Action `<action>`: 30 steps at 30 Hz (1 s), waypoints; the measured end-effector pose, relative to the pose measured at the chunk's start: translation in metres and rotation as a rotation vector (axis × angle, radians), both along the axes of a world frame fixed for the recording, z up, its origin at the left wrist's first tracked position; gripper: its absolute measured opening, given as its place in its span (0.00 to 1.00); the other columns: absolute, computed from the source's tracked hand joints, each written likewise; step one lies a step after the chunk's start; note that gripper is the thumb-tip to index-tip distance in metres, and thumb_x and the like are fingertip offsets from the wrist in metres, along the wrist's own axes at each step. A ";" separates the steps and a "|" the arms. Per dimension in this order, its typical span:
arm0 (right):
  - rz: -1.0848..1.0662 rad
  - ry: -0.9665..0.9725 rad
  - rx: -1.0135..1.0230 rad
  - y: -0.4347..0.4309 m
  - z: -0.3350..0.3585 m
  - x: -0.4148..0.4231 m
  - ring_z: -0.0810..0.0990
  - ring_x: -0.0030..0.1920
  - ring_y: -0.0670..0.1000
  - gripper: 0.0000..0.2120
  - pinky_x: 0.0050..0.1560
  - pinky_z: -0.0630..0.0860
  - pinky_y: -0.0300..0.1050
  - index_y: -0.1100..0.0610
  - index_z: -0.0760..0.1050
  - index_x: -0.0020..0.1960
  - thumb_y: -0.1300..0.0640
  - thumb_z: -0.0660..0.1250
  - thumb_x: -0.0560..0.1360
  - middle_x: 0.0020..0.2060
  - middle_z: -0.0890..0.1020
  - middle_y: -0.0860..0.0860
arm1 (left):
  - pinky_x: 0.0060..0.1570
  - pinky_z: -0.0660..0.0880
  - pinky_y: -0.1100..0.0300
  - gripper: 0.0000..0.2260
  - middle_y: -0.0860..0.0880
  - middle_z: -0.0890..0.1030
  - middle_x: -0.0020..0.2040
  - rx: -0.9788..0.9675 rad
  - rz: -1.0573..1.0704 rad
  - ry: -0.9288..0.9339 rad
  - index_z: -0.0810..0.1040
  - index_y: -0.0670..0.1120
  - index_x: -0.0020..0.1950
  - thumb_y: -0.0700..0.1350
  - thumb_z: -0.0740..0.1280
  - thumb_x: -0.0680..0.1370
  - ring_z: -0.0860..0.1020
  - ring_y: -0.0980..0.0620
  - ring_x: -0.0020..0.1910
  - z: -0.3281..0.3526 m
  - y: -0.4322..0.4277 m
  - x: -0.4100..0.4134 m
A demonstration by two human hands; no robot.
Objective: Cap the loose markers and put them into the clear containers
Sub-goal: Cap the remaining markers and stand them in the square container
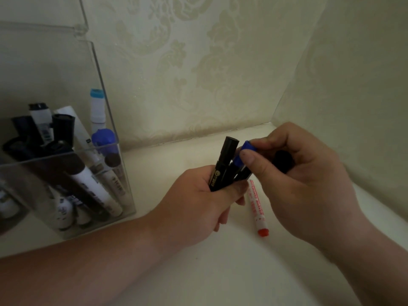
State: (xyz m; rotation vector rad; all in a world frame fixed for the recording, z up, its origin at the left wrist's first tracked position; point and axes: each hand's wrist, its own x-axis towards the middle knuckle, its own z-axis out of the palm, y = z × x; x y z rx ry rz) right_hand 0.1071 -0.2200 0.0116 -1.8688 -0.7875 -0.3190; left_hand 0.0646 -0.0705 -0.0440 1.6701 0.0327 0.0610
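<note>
Blue cap [249,148], pinched by the right hand [304,186], sits at the tip of one of the dark markers [225,166] gripped by the left hand [194,206]. A red marker [257,208] lies on the tabletop [220,272] beneath the hands, toward the far right corner. The clear container [92,69] stands at the left edge.

**Two markers in hand, one loose, a container well filled**

A black marker [223,165], capped, stands tilted in the left hand [194,204], bunched with a second dark marker [242,172]. The right hand [304,184] pinches a blue cap [249,148] at that marker's tip. A white marker with red lettering [256,206] lies flat on the counter [198,279]. The clear container [125,195] at the left holds many markers leaning upright.
</note>
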 end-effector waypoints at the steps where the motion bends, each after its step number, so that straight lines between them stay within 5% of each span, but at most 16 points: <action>1: 0.002 0.007 0.066 -0.002 0.005 0.001 0.78 0.29 0.43 0.08 0.29 0.71 0.33 0.51 0.76 0.41 0.58 0.74 0.75 0.37 0.85 0.43 | 0.30 0.72 0.55 0.12 0.45 0.76 0.28 -0.006 -0.009 0.002 0.82 0.47 0.40 0.51 0.69 0.80 0.74 0.47 0.28 0.000 0.000 0.000; 6: -0.012 0.087 0.368 -0.034 0.027 0.030 0.64 0.22 0.50 0.10 0.28 0.63 0.41 0.48 0.74 0.39 0.57 0.71 0.76 0.40 0.87 0.55 | 0.31 0.73 0.57 0.13 0.44 0.76 0.29 -0.029 -0.037 0.003 0.84 0.46 0.43 0.56 0.70 0.76 0.73 0.49 0.28 0.000 0.001 -0.002; 10: -0.103 0.204 0.176 -0.040 0.018 0.044 0.65 0.24 0.53 0.07 0.29 0.66 0.43 0.49 0.78 0.36 0.49 0.73 0.70 0.27 0.78 0.52 | 0.31 0.74 0.58 0.17 0.44 0.76 0.29 -0.017 -0.024 -0.024 0.84 0.47 0.44 0.59 0.68 0.70 0.74 0.49 0.28 0.003 0.000 -0.003; 16: -0.011 0.246 0.057 -0.036 0.011 0.044 0.65 0.27 0.53 0.06 0.32 0.66 0.49 0.47 0.79 0.38 0.47 0.72 0.71 0.37 0.84 0.59 | 0.30 0.74 0.57 0.15 0.44 0.76 0.28 -0.009 -0.025 -0.028 0.83 0.48 0.40 0.59 0.69 0.71 0.74 0.48 0.28 -0.001 0.000 -0.001; 20: 0.009 0.276 0.033 -0.034 0.007 0.040 0.66 0.23 0.49 0.09 0.27 0.65 0.41 0.51 0.79 0.37 0.52 0.75 0.74 0.38 0.83 0.65 | 0.30 0.74 0.57 0.15 0.43 0.77 0.28 -0.014 -0.017 -0.036 0.84 0.48 0.43 0.59 0.69 0.71 0.74 0.47 0.27 -0.003 0.000 -0.001; 25: 0.036 0.290 0.066 -0.026 -0.001 0.039 0.66 0.23 0.49 0.09 0.30 0.65 0.43 0.52 0.79 0.36 0.50 0.76 0.70 0.37 0.83 0.65 | 0.28 0.72 0.56 0.12 0.34 0.80 0.37 -0.027 0.028 -0.052 0.83 0.51 0.48 0.58 0.71 0.73 0.74 0.43 0.27 -0.009 0.002 -0.001; 30: 0.024 0.239 0.042 -0.022 -0.004 0.034 0.66 0.23 0.45 0.10 0.28 0.63 0.39 0.53 0.77 0.38 0.51 0.76 0.72 0.36 0.83 0.62 | 0.27 0.71 0.56 0.07 0.38 0.80 0.36 -0.054 0.054 -0.062 0.83 0.51 0.49 0.53 0.72 0.76 0.73 0.45 0.25 -0.009 0.002 -0.002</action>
